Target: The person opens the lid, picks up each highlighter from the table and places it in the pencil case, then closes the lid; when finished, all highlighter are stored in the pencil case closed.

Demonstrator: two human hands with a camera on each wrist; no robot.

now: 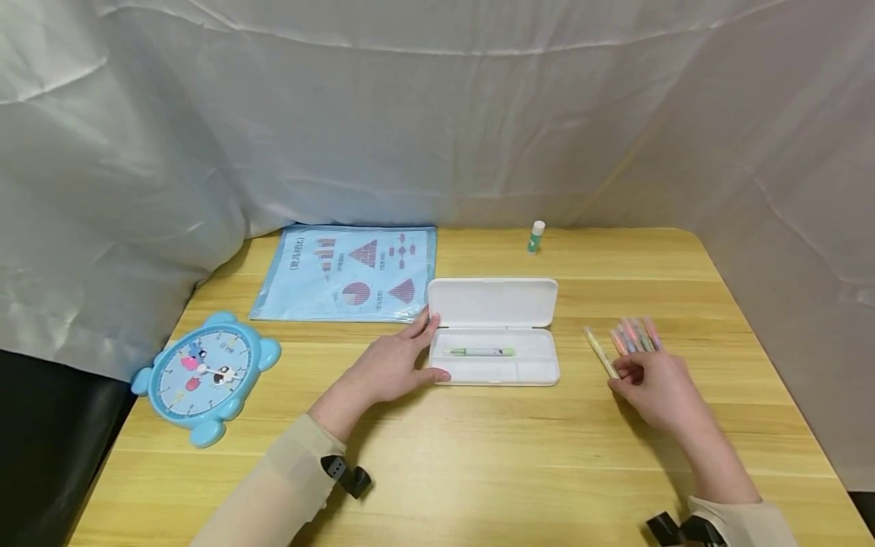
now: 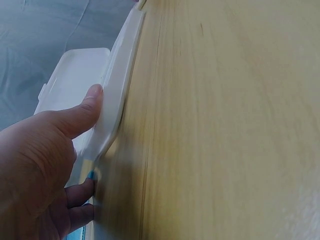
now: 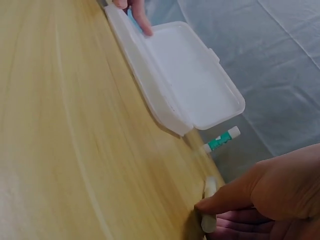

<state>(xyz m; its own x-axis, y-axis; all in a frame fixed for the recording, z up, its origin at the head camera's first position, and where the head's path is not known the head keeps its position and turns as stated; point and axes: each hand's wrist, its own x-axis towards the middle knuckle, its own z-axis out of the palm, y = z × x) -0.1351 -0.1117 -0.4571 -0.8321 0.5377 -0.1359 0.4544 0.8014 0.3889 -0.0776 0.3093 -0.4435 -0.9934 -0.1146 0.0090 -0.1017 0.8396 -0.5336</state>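
Note:
A white pencil case lies with its lid raised, and a pale green pen is inside it. My left hand holds the case by its left end, thumb at the front corner and a finger beside the lid. To the right, my right hand pinches a pale yellow pen by its near end between thumb and fingers. Several colored pens lie fanned just beyond that hand, partly hidden by it. The right wrist view shows the pinched pen low, close to the tabletop.
A green glue stick with a white cap stands near the table's back edge. A blue printed packet lies behind the left hand, and a blue animal-shaped clock is at far left. Grey cloth hangs behind the wooden table.

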